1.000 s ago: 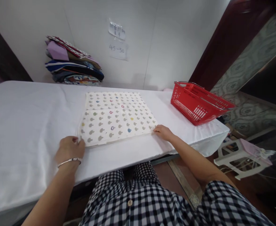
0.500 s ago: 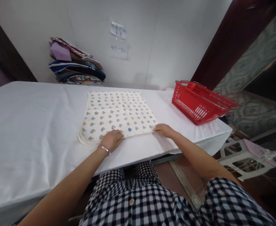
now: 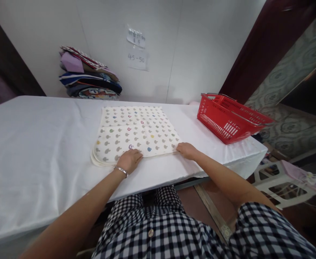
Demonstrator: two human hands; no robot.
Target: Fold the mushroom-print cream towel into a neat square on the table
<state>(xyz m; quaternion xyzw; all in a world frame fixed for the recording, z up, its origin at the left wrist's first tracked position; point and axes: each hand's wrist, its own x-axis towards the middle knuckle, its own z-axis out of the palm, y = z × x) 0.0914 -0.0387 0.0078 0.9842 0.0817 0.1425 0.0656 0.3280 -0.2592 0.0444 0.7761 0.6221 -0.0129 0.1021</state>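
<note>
Folded cream cloth with small mushroom print [image 3: 136,133] lies flat on the white-covered desk [image 3: 34,144], layers stacked, near edge aligned. Left hand [image 3: 129,160] rests palm-down on the near edge, fingers flat and spread, pinning rather than gripping. Right hand [image 3: 186,150] sits at the near right corner, fingers curled lightly onto the edge; cannot tell whether they pinch it. Judging by the layers, the cloth is already folded at least once; it looks smoothed, with any further fold not yet made. Beyond and right of the right-hand fingers: red plastic basket [image 3: 228,117], nothing visible inside. Far beyond the left-hand fingers, stack of folded fabrics [image 3: 90,79] against the wall.
</note>
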